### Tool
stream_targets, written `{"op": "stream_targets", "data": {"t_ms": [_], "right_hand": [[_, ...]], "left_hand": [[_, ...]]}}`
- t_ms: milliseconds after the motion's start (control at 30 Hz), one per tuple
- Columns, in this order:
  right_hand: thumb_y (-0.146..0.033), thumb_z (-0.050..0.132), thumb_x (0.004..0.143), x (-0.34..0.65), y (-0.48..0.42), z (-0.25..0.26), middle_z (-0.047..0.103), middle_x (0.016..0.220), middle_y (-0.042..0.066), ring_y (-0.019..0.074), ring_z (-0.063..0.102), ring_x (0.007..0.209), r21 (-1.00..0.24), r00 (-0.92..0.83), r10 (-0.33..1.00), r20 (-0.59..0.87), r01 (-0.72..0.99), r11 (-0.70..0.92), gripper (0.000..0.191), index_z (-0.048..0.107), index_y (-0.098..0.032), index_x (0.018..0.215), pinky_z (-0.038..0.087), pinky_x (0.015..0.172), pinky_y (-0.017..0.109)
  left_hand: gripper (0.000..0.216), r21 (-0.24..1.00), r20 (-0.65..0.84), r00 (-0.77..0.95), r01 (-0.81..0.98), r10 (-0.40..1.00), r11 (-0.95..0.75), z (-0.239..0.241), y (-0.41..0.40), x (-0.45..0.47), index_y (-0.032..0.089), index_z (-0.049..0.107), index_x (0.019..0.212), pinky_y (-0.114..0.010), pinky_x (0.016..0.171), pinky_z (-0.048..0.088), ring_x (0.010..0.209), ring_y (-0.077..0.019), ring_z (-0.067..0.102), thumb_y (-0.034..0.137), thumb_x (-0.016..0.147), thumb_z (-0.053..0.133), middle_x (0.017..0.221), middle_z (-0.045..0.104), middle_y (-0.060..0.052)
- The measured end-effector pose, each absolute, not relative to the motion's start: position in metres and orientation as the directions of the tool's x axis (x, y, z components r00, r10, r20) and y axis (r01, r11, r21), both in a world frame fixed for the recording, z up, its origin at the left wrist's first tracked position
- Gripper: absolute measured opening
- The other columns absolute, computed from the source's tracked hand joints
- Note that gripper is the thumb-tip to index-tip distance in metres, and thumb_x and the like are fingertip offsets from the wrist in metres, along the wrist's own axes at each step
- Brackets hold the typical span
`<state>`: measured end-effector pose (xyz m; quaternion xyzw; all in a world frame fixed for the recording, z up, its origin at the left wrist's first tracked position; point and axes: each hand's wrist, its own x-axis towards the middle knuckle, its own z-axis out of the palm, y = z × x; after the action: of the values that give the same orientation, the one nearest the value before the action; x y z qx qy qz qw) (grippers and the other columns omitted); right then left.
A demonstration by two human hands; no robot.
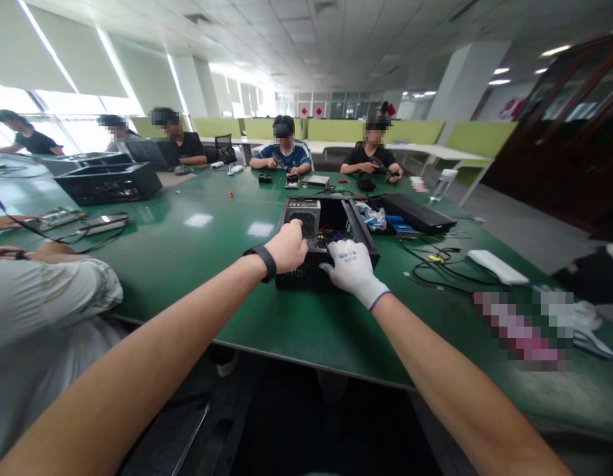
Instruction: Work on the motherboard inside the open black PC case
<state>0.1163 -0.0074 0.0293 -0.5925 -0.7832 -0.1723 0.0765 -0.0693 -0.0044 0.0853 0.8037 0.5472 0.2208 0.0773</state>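
A black computer case (pixel 306 276) lies open on the green table (pixel 207 291) before me. Inside its left part sits a power supply (pixel 304 222) with a round fan grille. My left hand (pixel 289 247), bare and with a black band at the wrist, is closed at the near side of the power supply. Whatever its fingertips may hold is hidden. My right hand (pixel 352 266), in a white glove, grips the near rim of the case, fingers curled over the edge and thumb on the outside. Thin coloured wires show in the dark interior between my hands.
Right of the case lie a black panel (pixel 415 211), cables (pixel 435 263) and a white bar-shaped object (pixel 497 266). A clear bottle (pixel 443 185) stands farther back. Another black case (pixel 108 182) is at the left. A person in a light shirt (pixel 48 297) sits close on my left; others sit across.
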Motion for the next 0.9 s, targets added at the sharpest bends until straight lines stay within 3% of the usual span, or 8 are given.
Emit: {"op": "stream_targets", "data": {"t_ms": [133, 233, 467, 633, 900], "right_hand": [[-0.051, 0.055, 0.089, 0.122, -0.066, 0.026, 0.063, 0.101, 0.013, 0.0266, 0.054, 0.094, 0.168, -0.312, 0.889, 0.336, 0.948, 0.269, 0.037, 0.058, -0.018, 0.106, 0.031, 0.077, 0.038], [-0.050, 0.057, 0.088, 0.125, -0.109, 0.027, 0.062, 0.097, 0.010, 0.0262, 0.052, 0.091, 0.157, -0.328, 0.883, 0.337, 0.944, 0.290, 0.033, 0.059, -0.020, 0.102, 0.026, 0.073, 0.037], [-0.044, 0.066, 0.083, 0.133, -0.185, 0.025, 0.060, 0.087, 0.006, 0.0244, 0.047, 0.082, 0.085, -0.357, 0.870, 0.340, 0.933, 0.349, 0.025, 0.060, -0.022, 0.093, 0.022, 0.070, 0.036], [-0.041, 0.071, 0.079, 0.137, -0.210, 0.021, 0.060, 0.086, 0.005, 0.0238, 0.047, 0.080, 0.048, -0.363, 0.868, 0.338, 0.928, 0.369, 0.027, 0.061, -0.022, 0.096, 0.021, 0.069, 0.036], [-0.040, 0.073, 0.077, 0.135, -0.212, 0.020, 0.059, 0.083, 0.004, 0.0239, 0.046, 0.079, 0.022, -0.350, 0.860, 0.370, 0.929, 0.369, 0.025, 0.062, -0.023, 0.092, 0.021, 0.068, 0.037]], "left_hand": [[0.048, 0.221, 0.086, 0.386, 0.892, 0.919, -0.395, 0.085, -0.004, -0.053, 0.008, 0.044, 0.130, -0.035, 0.088, 0.050, 0.104, -0.0275, 0.067, 0.026, 0.088, 0.057, 0.110, 0.070, -0.019], [0.047, 0.088, -0.029, 0.386, 0.920, 0.922, -0.382, 0.085, -0.008, -0.036, 0.007, 0.049, 0.126, -0.034, 0.085, 0.052, 0.104, -0.0292, 0.068, 0.025, 0.085, 0.062, 0.113, 0.070, -0.022], [0.039, -0.172, -0.325, 0.383, 0.875, 0.865, -0.453, 0.077, -0.019, -0.006, 0.006, 0.071, 0.111, -0.031, 0.091, 0.052, 0.110, -0.0311, 0.066, 0.013, 0.073, 0.069, 0.120, 0.069, -0.022], [0.037, -0.178, -0.406, 0.437, 0.824, 0.803, -0.538, 0.053, -0.016, -0.002, 0.009, 0.078, 0.098, -0.035, 0.095, 0.051, 0.107, -0.0329, 0.067, 0.007, 0.062, 0.074, 0.111, 0.073, -0.019], [0.061, -0.248, -0.475, 0.369, 0.814, 0.799, -0.524, 0.020, 0.006, -0.007, 0.013, 0.077, 0.105, -0.034, 0.091, 0.054, 0.102, -0.0317, 0.069, 0.027, 0.047, 0.090, 0.107, 0.075, -0.016]]}}
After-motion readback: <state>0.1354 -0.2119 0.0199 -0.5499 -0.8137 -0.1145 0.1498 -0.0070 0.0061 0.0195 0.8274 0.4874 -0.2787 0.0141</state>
